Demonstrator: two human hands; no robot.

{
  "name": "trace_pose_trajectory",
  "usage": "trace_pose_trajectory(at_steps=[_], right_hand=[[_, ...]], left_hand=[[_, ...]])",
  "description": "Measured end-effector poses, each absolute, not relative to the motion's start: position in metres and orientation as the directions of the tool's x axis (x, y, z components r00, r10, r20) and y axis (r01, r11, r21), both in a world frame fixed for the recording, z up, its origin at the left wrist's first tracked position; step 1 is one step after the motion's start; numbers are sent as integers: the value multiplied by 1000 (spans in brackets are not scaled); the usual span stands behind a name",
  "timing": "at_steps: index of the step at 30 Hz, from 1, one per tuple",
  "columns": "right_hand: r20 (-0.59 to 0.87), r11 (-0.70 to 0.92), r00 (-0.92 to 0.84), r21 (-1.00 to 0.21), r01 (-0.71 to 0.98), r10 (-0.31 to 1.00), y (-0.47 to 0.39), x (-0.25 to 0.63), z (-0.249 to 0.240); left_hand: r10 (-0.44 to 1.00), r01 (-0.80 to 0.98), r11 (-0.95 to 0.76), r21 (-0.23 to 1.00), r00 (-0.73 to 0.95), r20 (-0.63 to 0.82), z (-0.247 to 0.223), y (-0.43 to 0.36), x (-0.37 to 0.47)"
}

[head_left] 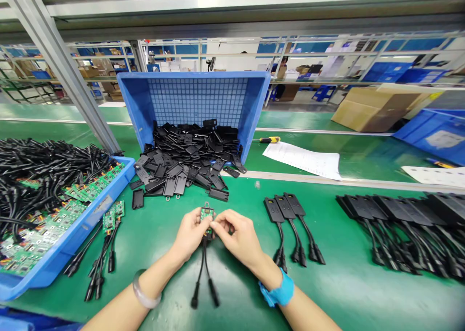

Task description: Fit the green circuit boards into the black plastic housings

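The circuit board (pixel 206 213) is before the bin (pixel 198 98), right of the tray (pixel 83 228).

A smooth, pale bangle (pixel 146 299) circles the left wrist (pixel 164 268), a bright blue band (pixel 279 291) the right wrist (pixel 268 271).

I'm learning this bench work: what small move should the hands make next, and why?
Probably press the board down into its case: the left hand holds it, the right hand is at its edge, and its green face is bare, while the three units to the right show black cases. I cannot tell whether it is fully seated.
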State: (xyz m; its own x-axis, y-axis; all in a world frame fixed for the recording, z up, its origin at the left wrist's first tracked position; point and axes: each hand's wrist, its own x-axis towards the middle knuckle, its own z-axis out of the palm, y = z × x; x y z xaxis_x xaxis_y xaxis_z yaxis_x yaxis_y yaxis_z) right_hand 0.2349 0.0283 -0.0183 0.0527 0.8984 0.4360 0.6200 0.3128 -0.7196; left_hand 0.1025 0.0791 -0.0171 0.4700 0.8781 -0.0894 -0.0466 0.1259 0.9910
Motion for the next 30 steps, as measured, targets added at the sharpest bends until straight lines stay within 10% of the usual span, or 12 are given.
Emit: trace_pose_trajectory(at_steps=[7, 23, 30], right_hand=[[618, 434, -185, -280, 856, 764, 31, 250, -23], [550, 440, -196, -355, 825, 812, 32, 254, -25], [489, 441, -327, -136, 887, 809, 29, 251, -18]], left_hand=[[817, 223, -86, 971, 574, -60, -27, 79, 101], [798, 389, -198, 899, 598, -83, -31, 80, 100], [781, 394, -234, 889, 621, -69, -29, 80, 100]])
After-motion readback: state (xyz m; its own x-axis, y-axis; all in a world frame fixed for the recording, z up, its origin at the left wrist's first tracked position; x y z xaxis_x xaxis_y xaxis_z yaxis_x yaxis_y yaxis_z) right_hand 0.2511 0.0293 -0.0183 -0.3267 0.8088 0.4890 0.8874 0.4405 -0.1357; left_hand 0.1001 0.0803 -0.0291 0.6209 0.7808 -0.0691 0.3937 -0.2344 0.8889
